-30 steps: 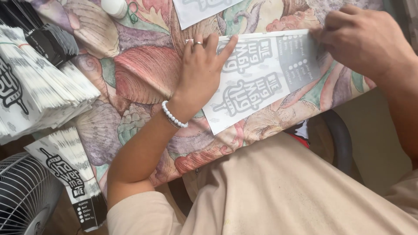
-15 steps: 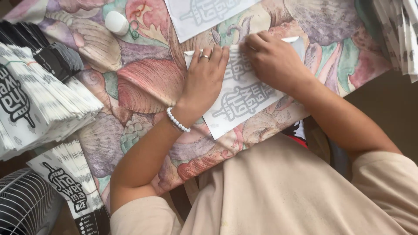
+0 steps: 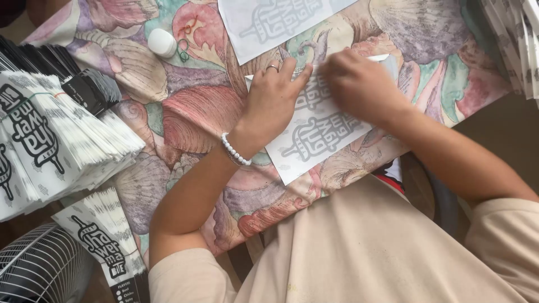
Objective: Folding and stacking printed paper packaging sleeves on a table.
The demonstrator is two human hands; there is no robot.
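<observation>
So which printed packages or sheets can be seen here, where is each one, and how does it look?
Flat white sheet: under both hands, table middle, grey printed design.
Second white sheet: top edge, same grey design.
Stack of paper bags: left side, white with black design, fanned.
Smaller bag stack: lower left, white and black.
Another stack: top right, partly cut off.

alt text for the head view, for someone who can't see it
Both hands press a white printed paper sheet on a shell-patterned tablecloth: left hand flat, right hand on the top edge. Stacks of folded printed bags lie at left.
</observation>
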